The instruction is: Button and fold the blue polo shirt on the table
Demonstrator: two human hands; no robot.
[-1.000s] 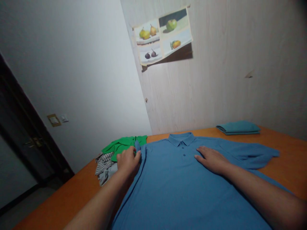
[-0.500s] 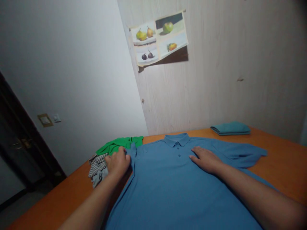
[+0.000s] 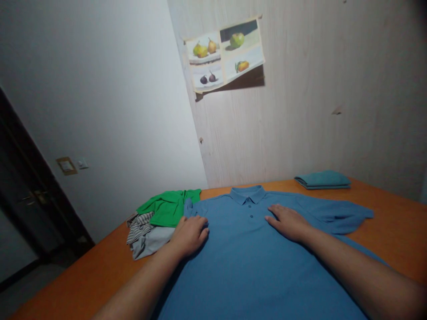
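Note:
A blue polo shirt (image 3: 253,262) lies spread face up on the orange table (image 3: 400,231), collar toward the wall. My left hand (image 3: 190,233) rests on the shirt's left shoulder area, fingers stretched onto the cloth and holding nothing. My right hand (image 3: 288,222) lies flat on the chest, just right of the button placket, fingers spread. The shirt's right sleeve (image 3: 347,215) lies spread out toward the right. The left sleeve end shows bunched near the green garment.
A green garment (image 3: 168,206) and a grey striped garment (image 3: 143,229) lie heaped at the table's left edge. A folded teal cloth (image 3: 322,179) sits at the back right by the wood-panelled wall. A fruit poster (image 3: 225,53) hangs above. A dark door (image 3: 23,195) stands left.
My left hand let go of the left sleeve it was pinching and moved right onto the shirt's shoulder, now lying flat. The right hand stayed on the chest.

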